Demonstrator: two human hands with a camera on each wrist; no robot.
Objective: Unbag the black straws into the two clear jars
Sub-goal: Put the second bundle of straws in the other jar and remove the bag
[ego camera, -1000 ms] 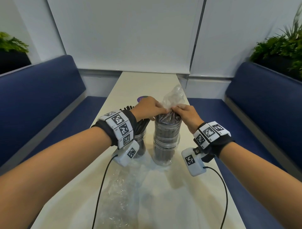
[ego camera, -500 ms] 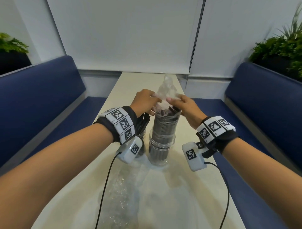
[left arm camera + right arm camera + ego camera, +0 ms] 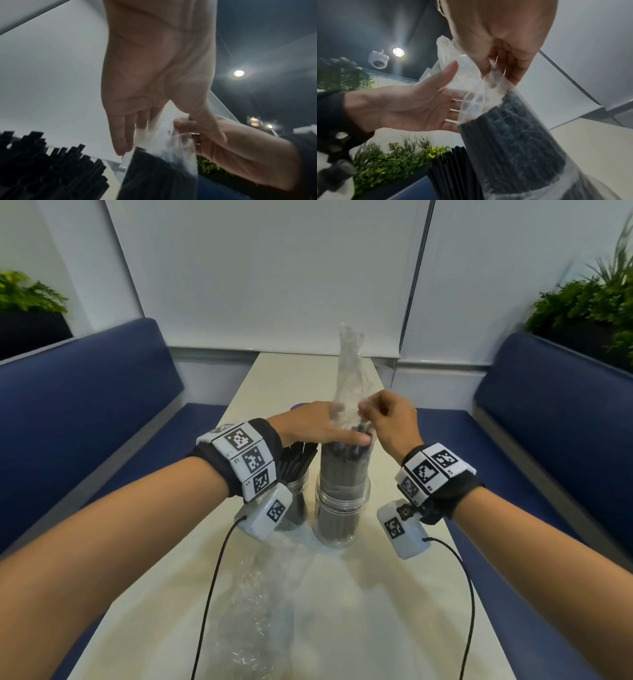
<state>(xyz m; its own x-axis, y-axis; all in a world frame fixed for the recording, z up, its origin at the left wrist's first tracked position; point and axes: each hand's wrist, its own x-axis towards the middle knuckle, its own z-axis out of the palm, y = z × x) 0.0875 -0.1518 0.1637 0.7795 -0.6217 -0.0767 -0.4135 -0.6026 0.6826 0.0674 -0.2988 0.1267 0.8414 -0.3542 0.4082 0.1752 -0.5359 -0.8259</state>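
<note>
Two clear jars stand mid-table. The left jar (image 3: 295,501) holds loose black straws (image 3: 297,460). In the right jar (image 3: 342,508) a bundle of black straws (image 3: 344,470) stands upright, with the clear bag (image 3: 349,371) stretched tall above it. My left hand (image 3: 329,426) lies flat with straight fingers against the bag, its thumb across the straw tops. My right hand (image 3: 368,410) pinches the bag just above the straws. In the right wrist view the right hand's fingertips (image 3: 496,67) squeeze the bag (image 3: 471,81) while the left hand (image 3: 412,108) is spread behind it.
An empty crumpled clear bag (image 3: 260,611) lies on the table (image 3: 394,628) near me. A small purple object (image 3: 299,406) sits behind the jars. Blue benches (image 3: 85,405) flank the narrow table, with plants (image 3: 589,302) behind them. Wrist cables hang over the tabletop.
The bag has been drawn upward, now standing tall above the straws. My right hand rose with it. My left hand went from pinching the bag to lying flat on the straw tops.
</note>
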